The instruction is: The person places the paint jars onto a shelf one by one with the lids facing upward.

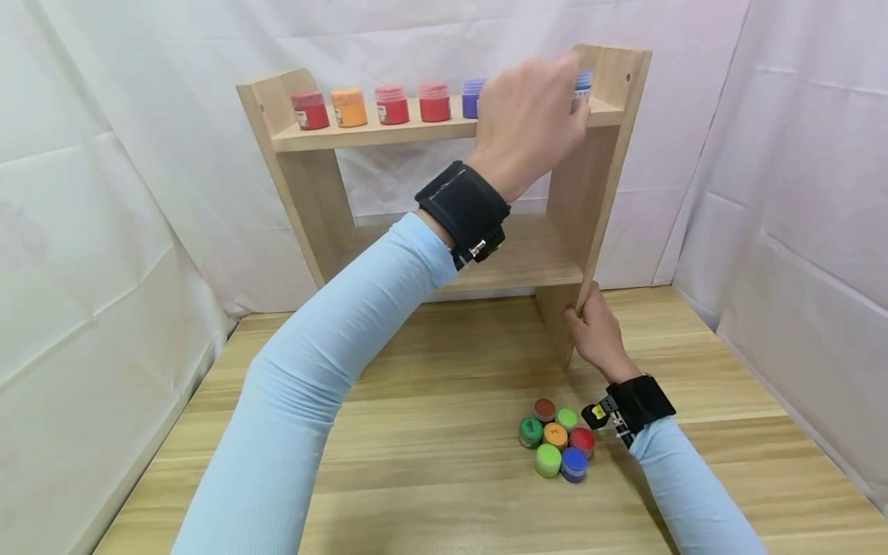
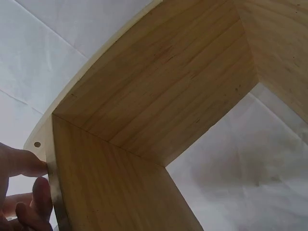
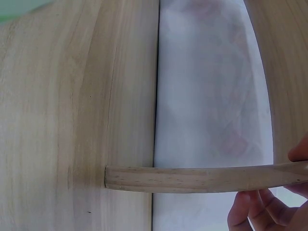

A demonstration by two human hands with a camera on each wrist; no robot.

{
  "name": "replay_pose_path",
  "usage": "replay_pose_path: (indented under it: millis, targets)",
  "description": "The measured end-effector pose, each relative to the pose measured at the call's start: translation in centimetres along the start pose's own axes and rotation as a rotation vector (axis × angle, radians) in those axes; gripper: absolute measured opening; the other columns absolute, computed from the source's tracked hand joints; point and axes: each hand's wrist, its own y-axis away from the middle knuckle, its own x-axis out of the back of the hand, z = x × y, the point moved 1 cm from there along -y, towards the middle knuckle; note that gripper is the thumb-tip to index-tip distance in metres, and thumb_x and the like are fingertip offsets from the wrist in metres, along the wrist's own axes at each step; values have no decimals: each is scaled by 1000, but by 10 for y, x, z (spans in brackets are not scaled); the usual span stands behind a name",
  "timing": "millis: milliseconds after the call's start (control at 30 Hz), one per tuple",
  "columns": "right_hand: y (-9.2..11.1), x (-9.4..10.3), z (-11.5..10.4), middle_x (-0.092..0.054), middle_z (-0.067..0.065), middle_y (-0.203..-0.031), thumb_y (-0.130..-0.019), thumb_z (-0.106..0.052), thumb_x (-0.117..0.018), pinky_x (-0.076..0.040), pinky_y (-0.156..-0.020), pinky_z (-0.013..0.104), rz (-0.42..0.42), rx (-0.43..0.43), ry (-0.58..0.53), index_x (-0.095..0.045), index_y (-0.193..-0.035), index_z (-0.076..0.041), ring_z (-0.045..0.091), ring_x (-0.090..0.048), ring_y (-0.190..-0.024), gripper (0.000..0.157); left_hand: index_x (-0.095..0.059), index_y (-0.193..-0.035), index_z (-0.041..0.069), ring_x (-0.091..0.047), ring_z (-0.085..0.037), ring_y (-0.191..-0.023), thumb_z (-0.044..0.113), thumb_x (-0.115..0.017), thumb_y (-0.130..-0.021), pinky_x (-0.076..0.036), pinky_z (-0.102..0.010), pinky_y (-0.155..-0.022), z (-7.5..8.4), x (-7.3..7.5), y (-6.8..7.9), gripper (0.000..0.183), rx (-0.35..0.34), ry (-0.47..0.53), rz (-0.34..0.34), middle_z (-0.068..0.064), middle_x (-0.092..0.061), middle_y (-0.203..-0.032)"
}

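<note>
My left hand [image 1: 530, 116] reaches up to the top board of a wooden shelf [image 1: 388, 137], palm away from the head camera. Close at its fingertips is a blue-capped paint jar [image 1: 584, 79], partly covered by the hand; I cannot tell whether the fingers hold it. In the left wrist view, fingers [image 2: 24, 163] show at the board's front edge. Lower down, my right hand [image 1: 600, 335] grips the front edge of the shelf's right side panel [image 1: 565, 324], thumb on the inner side. The right wrist view shows fingertips [image 3: 240, 207] beside the panel edge.
Left along the top board stand red jars [image 1: 435, 102], an orange jar [image 1: 349, 108] and a blue jar [image 1: 472, 96]. Several small jars [image 1: 555, 435] cluster on the wooden table [image 1: 416, 478] by the right wrist. White cloth [image 1: 777, 154] hangs behind and at both sides.
</note>
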Motion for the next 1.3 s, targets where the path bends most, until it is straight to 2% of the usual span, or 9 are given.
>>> replay_pose_path:
  millis: [133,233,400,600,767,933,1100,1200,1300]
  targets:
    - [1,0,0,-45,24,-127,-96,-15,-43,-42,-81,57,-1,-6,-4,-29,-142,1,39,-49,-111,51,-57,-121,24,-45,-9,-60,40,-39,-97,-29,-24,-48,-1,-1,6,35,3,42,11,8,-51,-78]
    - [1,0,0,-45,24,-127,-96,-15,-44,-41,-82,57,0,-7,-4,-28,-143,2,39,-49,-111,52,-52,-130,21,-45,-10,-57,40,-38,-96,-29,-24,-48,-3,-2,18,41,-31,82,82,8,-53,-75]
    - [2,2,0,-45,22,-127,-94,-15,-46,-41,-82,57,6,-1,-3,-29,-143,1,36,-48,-112,54,-56,-110,16,-42,-10,-51,35,-42,-94,-29,-24,-47,-7,-11,46,29,-101,180,215,7,-48,-61]
    - [5,0,-1,-43,22,-130,-95,-14,-46,-43,-81,56,-7,-19,-5,-26,-145,0,36,-48,-113,56,-58,-92,13,-43,-6,-46,31,-51,-91,-29,-25,-42,-17,-34,85,19,-105,361,311,10,-49,-56]
    - [5,-3,-3,-44,24,-130,-95,-13,-45,-42,-82,57,-10,0,-15,-26,-145,1,37,-47,-114,56,-58,-84,11,-44,-2,-44,26,-58,-87,-30,-23,-38,-33,-53,125,15,-47,493,389,11,-54,-56]
    - [2,-4,-5,-43,24,-130,-95,-15,-45,-41,-84,57,-12,11,-15,-26,-145,0,38,-47,-115,56,-57,-79,11,-46,-2,-45,22,-60,-85,-31,-23,-38,-53,-72,162,12,58,539,481,10,-55,-56]
    - [2,-4,-4,-43,23,-130,-95,-15,-45,-41,-83,57,-13,-11,-9,-27,-144,0,37,-47,-115,55,-55,-73,12,-49,-4,-47,20,-62,-85,-39,-22,-45,-72,-88,194,16,163,606,533,8,-55,-58]
    - [2,-4,-3,-44,22,-130,-95,-15,-45,-41,-84,56,-14,-18,-11,-27,-144,-1,36,-47,-114,55,-55,-70,11,-48,-5,-46,18,-63,-85,-40,-23,-43,-82,-94,212,19,206,630,564,7,-56,-57]
    - [2,-5,-4,-44,22,-130,-95,-15,-45,-42,-83,55,-14,-17,-18,-28,-143,-1,36,-48,-113,53,-54,-67,8,-46,-6,-44,13,-65,-84,-39,-25,-40,-93,-98,229,21,236,656,639,5,-55,-55]
